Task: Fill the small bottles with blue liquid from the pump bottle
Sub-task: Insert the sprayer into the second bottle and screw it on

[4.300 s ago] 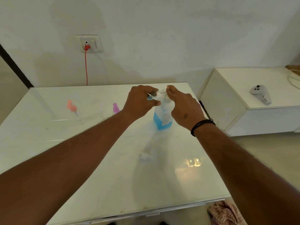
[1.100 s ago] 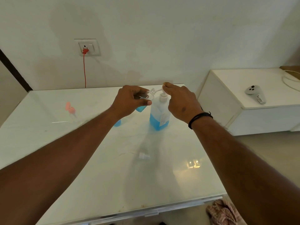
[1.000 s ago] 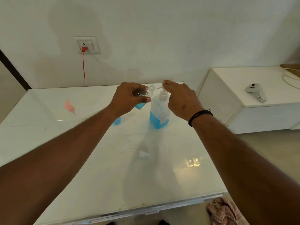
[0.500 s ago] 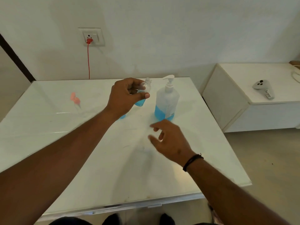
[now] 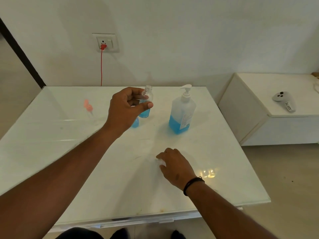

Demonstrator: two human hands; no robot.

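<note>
Your left hand [image 5: 127,107] holds the uncapped small bottle [image 5: 145,105] aloft, pinched at mid-body, part-filled blue, toward the surface's far edge beside the pump bottle [image 5: 182,112]. Your right hand [image 5: 174,163] curls over a small white cap [image 5: 161,162] nearer the front edge. Thin plastic, likely light and squeezable: grip gently, keep upright.

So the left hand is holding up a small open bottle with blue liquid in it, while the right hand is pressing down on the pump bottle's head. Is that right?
Not quite. In the head view the right hand is down on the table, fingers curled around a small white cap, well clear of the pump bottle. The rest holds: the left hand holds up the small open bottle with blue liquid in it.
</note>
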